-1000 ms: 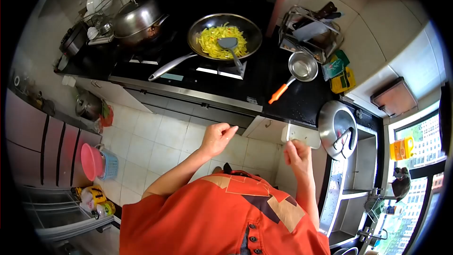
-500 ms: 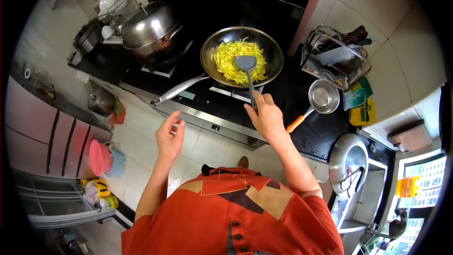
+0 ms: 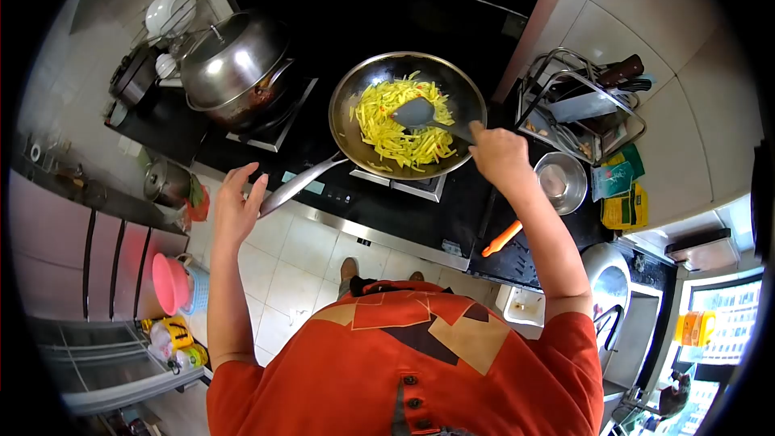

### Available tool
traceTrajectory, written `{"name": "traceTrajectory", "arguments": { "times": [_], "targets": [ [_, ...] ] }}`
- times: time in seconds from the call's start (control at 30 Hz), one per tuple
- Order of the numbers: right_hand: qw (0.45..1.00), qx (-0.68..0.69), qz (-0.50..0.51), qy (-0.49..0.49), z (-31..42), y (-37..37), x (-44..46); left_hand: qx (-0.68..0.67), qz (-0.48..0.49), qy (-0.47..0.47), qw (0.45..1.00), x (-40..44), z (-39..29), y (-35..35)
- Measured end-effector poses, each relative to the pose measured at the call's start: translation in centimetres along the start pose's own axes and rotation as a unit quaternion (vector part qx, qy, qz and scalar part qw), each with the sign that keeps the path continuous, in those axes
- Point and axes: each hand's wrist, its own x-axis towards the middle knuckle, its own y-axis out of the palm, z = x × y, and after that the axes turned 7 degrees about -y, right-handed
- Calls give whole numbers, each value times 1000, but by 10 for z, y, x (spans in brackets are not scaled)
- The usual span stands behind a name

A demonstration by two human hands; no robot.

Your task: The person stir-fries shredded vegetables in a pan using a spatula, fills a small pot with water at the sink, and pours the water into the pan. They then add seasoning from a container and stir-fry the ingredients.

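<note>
A wok (image 3: 342, 117) sits on the right burner, holding thin yellow-green shreds (image 3: 408, 148) with small red bits among them. My right hand (image 3: 502, 158) is closed round the handle of a grey spatula (image 3: 415, 113), to the right of the wok. The spatula's blade is among the shreds near the wok's middle. My left hand (image 3: 236, 208) is beside the end of the wok's long metal handle (image 3: 302, 184), fingers apart. Whether a fingertip touches the handle I cannot tell.
A lidded steel pot (image 3: 234, 64) occupies the left burner. On the right counter are an orange-handled saucepan (image 3: 571, 182), a knife rack (image 3: 565, 64) and yellow and green packets (image 3: 623, 206). A large steel basin (image 3: 607, 274) leans near the sink.
My left hand has moved left, to the wok handle's end. My right hand has moved right and up, turning the spatula sideways. The shreds are more spread out.
</note>
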Motion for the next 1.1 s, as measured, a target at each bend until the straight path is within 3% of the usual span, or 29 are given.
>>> {"name": "traceTrajectory", "arguments": {
  "times": [0.03, 0.1, 0.17, 0.3, 0.37, 0.47, 0.53, 0.63, 0.73, 0.9, 0.97, 1.03, 1.1],
  "targets": [
    [1000, 3, 19, -15, 2, 10, 7, -5, 6, 5, 1000, 11, 11, 4],
    [997, 75, -18, -25, -4, -1, 3, -38, 118, 15, 992, 33, 34, 12],
    [997, 71, -24, 1, -10, -43, -13, -119, 260, -50, 957, 50, 48, 15],
    [998, -8, 64, -1, -2, -132, -35, -310, 504, -182, 785, 59, 34, 24],
    [995, -38, 92, 10, 9, -147, -25, -345, 561, -190, 728, 64, 40, 39],
    [969, -75, 234, 24, 36, -147, 10, -416, 610, -244, 629, 63, 49, 57],
    [981, -28, 190, -4, 44, -112, 29, -464, 632, -278, 555, 59, 52, 62],
    [1000, -2, 11, 0, 62, -82, 38, -455, 641, -277, 553, 54, 44, 63],
    [995, -44, 52, 75, 70, -109, 26, -457, 650, -273, 542, 56, 51, 66],
    [977, -125, 138, 101, 24, -112, 15, -451, 651, -262, 551, 67, 52, 57],
    [982, -70, 110, 135, 2, -76, 22, -426, 658, -245, 571, 70, 53, 56],
    [926, 236, 183, 232, -11, -37, 38, -428, 655, -232, 578, 71, 51, 56],
    [903, 357, 176, 164, -8, 3, 52, -423, 651, -266, 572, 70, 49, 54]
  ]
}}
